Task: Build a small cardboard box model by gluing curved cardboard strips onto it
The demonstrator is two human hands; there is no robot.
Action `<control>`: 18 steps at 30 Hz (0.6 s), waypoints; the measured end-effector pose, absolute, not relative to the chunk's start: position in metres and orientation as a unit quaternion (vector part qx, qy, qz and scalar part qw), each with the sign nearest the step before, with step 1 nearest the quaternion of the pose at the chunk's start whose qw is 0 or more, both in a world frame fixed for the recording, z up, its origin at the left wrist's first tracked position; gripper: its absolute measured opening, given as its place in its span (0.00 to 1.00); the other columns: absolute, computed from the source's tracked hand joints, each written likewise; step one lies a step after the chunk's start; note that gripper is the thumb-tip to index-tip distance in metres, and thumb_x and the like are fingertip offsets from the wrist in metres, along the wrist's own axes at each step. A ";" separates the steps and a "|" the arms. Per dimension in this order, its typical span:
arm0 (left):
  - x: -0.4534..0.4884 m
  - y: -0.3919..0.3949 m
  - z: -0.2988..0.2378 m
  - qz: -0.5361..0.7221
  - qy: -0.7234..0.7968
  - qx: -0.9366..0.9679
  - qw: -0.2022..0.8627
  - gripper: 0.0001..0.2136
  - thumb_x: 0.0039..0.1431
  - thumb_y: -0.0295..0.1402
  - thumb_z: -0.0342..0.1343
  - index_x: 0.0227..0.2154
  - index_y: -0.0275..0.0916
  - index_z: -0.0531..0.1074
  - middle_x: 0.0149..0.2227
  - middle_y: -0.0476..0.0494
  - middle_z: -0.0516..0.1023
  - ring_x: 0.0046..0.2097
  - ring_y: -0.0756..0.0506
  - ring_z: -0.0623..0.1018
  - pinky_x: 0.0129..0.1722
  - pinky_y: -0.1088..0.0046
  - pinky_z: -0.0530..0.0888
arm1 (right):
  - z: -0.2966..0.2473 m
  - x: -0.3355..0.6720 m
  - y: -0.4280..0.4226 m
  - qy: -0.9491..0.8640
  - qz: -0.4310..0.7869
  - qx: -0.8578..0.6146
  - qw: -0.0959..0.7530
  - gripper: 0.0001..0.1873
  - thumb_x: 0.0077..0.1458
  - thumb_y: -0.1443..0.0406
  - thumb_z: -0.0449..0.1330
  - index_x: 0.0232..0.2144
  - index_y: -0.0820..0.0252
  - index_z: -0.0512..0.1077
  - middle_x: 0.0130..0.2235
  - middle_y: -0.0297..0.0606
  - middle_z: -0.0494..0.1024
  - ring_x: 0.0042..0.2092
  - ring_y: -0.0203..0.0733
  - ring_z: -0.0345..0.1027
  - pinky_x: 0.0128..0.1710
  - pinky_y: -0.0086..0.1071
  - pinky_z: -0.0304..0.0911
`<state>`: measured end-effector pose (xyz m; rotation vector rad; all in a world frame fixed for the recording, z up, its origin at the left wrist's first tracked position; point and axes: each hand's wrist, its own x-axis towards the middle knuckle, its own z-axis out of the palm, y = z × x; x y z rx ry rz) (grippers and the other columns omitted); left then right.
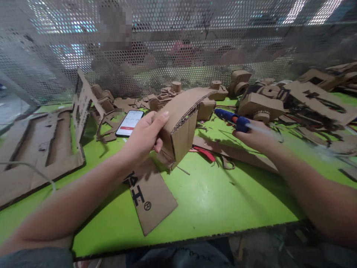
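My left hand (149,134) grips a curved cardboard piece (184,143) by its near left end, thumb on top. The piece has a bent top strip, boxy sides and a rough corrugated edge facing right, and it is raised over the table. In my right hand (255,134) is a blue hot glue gun (231,118), its nozzle pointing left, just apart from the piece's far right side. A glue stick trails blurred behind the gun. Under the piece lie a red-handled tool (205,153), partly hidden, and a flat printed cardboard sheet (152,201).
A phone (129,123) with a lit screen lies left of my left hand. Large cut cardboard panels (36,141) rest at the left. Assembled cardboard parts (260,106) and scraps crowd the back and right of the green table (217,201). A perforated metal screen (173,41) stands behind.
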<state>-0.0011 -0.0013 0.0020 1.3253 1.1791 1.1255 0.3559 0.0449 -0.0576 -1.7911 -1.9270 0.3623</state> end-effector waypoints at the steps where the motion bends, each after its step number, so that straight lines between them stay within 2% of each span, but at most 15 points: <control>1: -0.001 -0.002 0.002 0.466 0.485 0.548 0.496 0.14 0.77 0.36 0.55 0.33 0.40 0.66 0.22 0.61 0.67 0.12 0.59 0.63 0.10 0.85 0.56 | -0.059 0.356 0.047 -0.703 0.144 -0.651 0.247 0.06 0.54 0.62 0.69 0.35 0.52 0.76 0.26 0.39 0.73 0.26 0.45 0.64 0.26 0.39 0.56; 5: -0.002 -0.002 0.002 0.468 0.489 0.546 0.494 0.14 0.76 0.38 0.56 0.32 0.40 0.65 0.23 0.60 0.69 0.12 0.60 0.62 0.10 0.85 0.56 | -0.067 0.344 0.049 -0.721 0.195 -0.629 0.218 0.10 0.51 0.64 0.70 0.25 0.53 0.72 0.21 0.36 0.69 0.22 0.41 0.60 0.23 0.38 0.52; 8: -0.001 -0.002 0.004 0.463 0.496 0.542 0.496 0.14 0.77 0.37 0.55 0.32 0.41 0.65 0.22 0.61 0.68 0.11 0.60 0.62 0.10 0.85 0.56 | -0.067 0.327 0.041 -0.745 0.197 -0.604 0.204 0.05 0.49 0.64 0.71 0.29 0.55 0.78 0.25 0.39 0.74 0.25 0.42 0.62 0.26 0.37 0.54; 14: 0.001 -0.003 0.006 0.463 0.494 0.532 0.509 0.15 0.78 0.35 0.54 0.31 0.40 0.63 0.21 0.61 0.68 0.11 0.60 0.62 0.09 0.86 0.56 | -0.063 0.324 0.032 -0.777 0.257 -0.554 0.151 0.13 0.45 0.66 0.69 0.36 0.53 0.85 0.32 0.40 0.83 0.31 0.49 0.72 0.29 0.38 0.61; 18: 0.002 -0.004 0.008 0.462 0.495 0.526 0.514 0.15 0.79 0.34 0.54 0.32 0.40 0.65 0.21 0.61 0.69 0.11 0.60 0.62 0.09 0.86 0.56 | -0.066 0.341 0.040 -0.699 0.335 -0.599 0.200 0.12 0.41 0.63 0.72 0.33 0.55 0.82 0.33 0.41 0.82 0.33 0.50 0.72 0.31 0.40 0.65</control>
